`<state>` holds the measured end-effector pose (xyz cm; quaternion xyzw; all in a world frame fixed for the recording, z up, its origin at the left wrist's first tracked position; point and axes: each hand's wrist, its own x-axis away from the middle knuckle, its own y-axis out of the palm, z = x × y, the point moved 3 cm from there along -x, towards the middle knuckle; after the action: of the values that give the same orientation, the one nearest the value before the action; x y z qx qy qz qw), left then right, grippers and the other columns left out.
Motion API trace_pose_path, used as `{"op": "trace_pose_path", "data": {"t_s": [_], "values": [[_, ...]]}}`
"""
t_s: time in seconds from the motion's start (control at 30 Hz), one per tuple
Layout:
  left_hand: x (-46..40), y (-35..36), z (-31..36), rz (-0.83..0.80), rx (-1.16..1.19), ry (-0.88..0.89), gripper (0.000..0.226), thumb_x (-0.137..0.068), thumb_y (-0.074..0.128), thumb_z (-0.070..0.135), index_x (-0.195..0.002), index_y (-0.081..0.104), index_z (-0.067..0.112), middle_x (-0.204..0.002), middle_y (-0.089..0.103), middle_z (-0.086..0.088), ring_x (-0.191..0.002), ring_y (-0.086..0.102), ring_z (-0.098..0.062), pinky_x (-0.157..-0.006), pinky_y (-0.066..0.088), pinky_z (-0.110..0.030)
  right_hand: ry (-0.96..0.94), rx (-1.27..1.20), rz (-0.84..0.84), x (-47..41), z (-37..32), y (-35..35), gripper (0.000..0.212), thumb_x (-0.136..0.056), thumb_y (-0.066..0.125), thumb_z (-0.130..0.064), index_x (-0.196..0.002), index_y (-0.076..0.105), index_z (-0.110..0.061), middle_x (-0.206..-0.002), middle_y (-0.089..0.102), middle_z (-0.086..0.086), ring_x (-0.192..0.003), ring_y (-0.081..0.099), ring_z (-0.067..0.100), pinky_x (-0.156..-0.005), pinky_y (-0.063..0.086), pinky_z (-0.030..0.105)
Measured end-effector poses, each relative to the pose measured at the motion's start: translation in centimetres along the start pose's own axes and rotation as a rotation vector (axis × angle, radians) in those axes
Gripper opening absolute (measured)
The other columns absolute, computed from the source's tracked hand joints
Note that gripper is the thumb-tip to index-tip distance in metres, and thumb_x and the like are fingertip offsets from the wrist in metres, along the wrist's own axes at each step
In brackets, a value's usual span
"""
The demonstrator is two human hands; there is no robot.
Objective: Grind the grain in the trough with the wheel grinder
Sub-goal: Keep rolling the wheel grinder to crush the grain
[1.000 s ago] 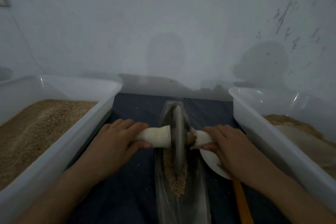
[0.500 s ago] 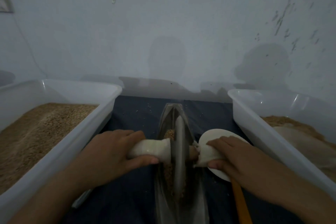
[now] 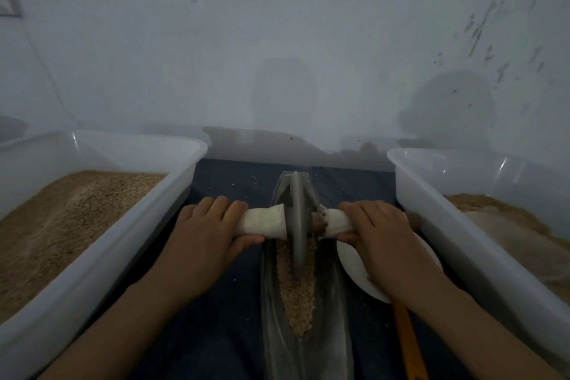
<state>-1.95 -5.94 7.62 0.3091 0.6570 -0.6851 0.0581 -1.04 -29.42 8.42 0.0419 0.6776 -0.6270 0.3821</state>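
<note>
A narrow boat-shaped metal trough (image 3: 333, 318) lies lengthwise on a dark blue cloth. Brown grain (image 3: 297, 296) fills its groove toward the near end. The grey wheel grinder (image 3: 296, 219) stands upright in the groove at the far part of the trough, its axle wrapped in white cloth on both sides. My left hand (image 3: 203, 234) grips the left handle and my right hand (image 3: 379, 234) grips the right handle. The wheel's lower edge sits in the grain.
A white plastic bin (image 3: 129, 225) of brown grain stands on the left, another white bin (image 3: 438, 219) with tan material on the right. A white dish (image 3: 354, 268) lies under my right wrist, with an orange handle (image 3: 407, 339) near it. A pale wall rises behind.
The wheel has rolled away from me toward the far end of the trough, uncovering more grain at the near end. Both hands moved forward with the handles.
</note>
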Motion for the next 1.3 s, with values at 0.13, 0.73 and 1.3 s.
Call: {"op": "trace_pose_path", "data": {"t_s": [0.13,0.73,1.3], "values": [[0.9,-1.2,-0.3,-0.034,0.095,0.106,0.062,-0.082,0.010,0.076,-0.096,0.052,0.032,-0.081,0.048,0.018,-0.072,0.051,-0.007,-0.063,0.039,-0.025,0.023,-0.046,-0.208,0.9,-0.8,-1.2,0.044,-0.083,0.068,-0.033,-0.121,0.056,-0.014,-0.111,0.059,0.002,-0.100,0.058,0.023,-0.088,0.041,0.036],[0.0,-0.4,-0.1,-0.006,0.008,-0.014,0.060,-0.083,0.027,0.061,-0.100,0.064,0.017,-0.087,0.062,0.000,-0.075,0.058,-0.022,-0.062,0.042,-0.032,0.028,-0.017,-0.050,-0.1,0.4,0.1,0.031,-0.084,0.060,-0.031,-0.108,0.065,-0.013,-0.095,0.065,0.001,-0.084,0.061,0.020,-0.081,0.038,0.026],[1.0,-1.9,-0.4,-0.101,0.200,0.082,0.066,-0.077,0.012,0.078,-0.103,0.054,0.036,-0.086,0.054,0.019,-0.079,0.050,-0.001,-0.070,0.041,-0.023,0.010,-0.061,-0.326,2.3,-0.4,-2.2,0.038,-0.096,0.033,-0.046,-0.131,0.034,-0.032,-0.123,0.044,-0.012,-0.109,0.041,0.007,-0.090,0.028,0.022]]}}
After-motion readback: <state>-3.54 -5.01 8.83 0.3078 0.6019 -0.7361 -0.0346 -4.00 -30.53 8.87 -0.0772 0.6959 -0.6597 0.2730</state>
